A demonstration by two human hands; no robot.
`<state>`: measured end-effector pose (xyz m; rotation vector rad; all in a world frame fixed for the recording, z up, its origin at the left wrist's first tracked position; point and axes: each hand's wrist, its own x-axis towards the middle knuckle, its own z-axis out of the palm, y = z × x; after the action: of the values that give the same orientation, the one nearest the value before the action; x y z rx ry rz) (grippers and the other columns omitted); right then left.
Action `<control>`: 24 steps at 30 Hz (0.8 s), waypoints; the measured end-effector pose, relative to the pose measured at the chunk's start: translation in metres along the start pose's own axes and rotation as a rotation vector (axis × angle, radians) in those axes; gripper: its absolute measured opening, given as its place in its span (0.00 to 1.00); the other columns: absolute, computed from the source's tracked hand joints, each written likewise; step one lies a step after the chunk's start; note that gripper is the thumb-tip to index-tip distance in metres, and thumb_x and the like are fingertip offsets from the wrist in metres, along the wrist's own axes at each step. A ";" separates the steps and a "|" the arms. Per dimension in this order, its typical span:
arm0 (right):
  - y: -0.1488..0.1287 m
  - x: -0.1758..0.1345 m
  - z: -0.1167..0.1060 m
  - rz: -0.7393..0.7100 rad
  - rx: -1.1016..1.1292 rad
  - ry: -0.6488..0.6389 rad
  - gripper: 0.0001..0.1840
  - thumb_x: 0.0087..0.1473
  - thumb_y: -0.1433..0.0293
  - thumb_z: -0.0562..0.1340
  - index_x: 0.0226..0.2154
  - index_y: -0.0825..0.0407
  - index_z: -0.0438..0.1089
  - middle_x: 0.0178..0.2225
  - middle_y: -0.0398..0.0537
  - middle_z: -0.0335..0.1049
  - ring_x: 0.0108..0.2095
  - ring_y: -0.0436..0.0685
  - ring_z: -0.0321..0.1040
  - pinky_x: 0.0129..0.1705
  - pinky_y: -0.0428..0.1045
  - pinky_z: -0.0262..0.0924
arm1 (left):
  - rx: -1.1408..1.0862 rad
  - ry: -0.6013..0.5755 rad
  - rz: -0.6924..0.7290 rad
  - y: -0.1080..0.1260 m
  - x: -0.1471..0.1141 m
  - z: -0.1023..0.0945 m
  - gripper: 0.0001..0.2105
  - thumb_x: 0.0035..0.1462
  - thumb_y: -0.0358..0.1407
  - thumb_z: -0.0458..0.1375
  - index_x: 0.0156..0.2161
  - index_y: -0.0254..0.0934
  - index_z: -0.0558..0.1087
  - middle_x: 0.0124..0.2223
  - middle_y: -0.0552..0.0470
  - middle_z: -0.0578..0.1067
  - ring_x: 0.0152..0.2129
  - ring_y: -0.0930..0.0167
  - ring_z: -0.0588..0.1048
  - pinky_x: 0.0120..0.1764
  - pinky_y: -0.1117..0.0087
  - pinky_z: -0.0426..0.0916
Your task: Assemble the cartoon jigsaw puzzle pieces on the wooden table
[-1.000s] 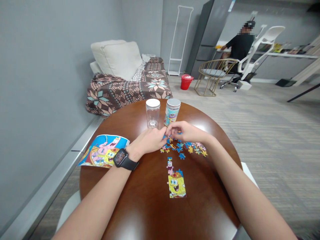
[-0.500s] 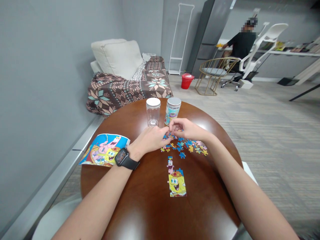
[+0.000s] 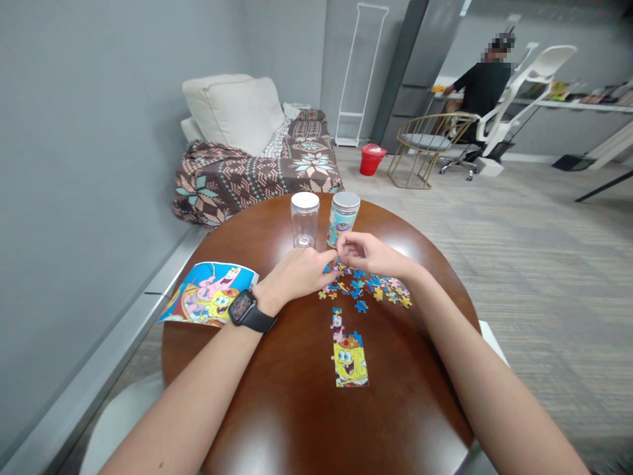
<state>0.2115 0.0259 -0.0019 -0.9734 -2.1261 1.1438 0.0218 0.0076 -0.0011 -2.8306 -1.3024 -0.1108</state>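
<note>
From where I stand, the left hand [image 3: 309, 272] and right hand [image 3: 376, 255] are close together above the loose puzzle pieces [image 3: 378, 294] — flat, knobbed shapes in blue, yellow and pink. Fingers on both hands are bent; whether either pinches a piece, I cannot tell. The joined puzzle section [image 3: 350, 360] lies nearer the person, flat on the round, glossy brown table [image 3: 281, 396]. Beyond stand two cylinders: a smooth transparent jar [image 3: 303, 225], white-lidded, and a printed jar [image 3: 342, 221], grey-lidded. A picture sheet [image 3: 202, 290] lies beside the left wrist.
</note>
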 end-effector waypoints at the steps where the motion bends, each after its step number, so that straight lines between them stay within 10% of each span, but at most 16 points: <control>1: 0.000 0.000 0.000 -0.003 -0.005 -0.004 0.05 0.47 0.74 0.59 0.30 0.53 0.60 0.26 0.40 0.61 0.27 0.48 0.60 0.30 0.46 0.57 | 0.000 -0.001 0.003 0.000 0.000 0.000 0.17 0.62 0.44 0.47 0.47 0.38 0.71 0.33 0.45 0.78 0.31 0.62 0.77 0.33 0.67 0.68; 24: 0.004 0.000 -0.001 0.002 -0.135 0.043 0.07 0.49 0.73 0.58 0.35 0.55 0.64 0.27 0.43 0.65 0.26 0.49 0.61 0.31 0.46 0.58 | -0.014 -0.011 -0.035 -0.004 0.001 0.003 0.19 0.62 0.48 0.44 0.47 0.41 0.70 0.33 0.46 0.77 0.32 0.63 0.77 0.33 0.68 0.66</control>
<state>0.2141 0.0278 -0.0046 -1.0506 -2.1910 0.9819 0.0195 0.0108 -0.0041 -2.8241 -1.3595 -0.1058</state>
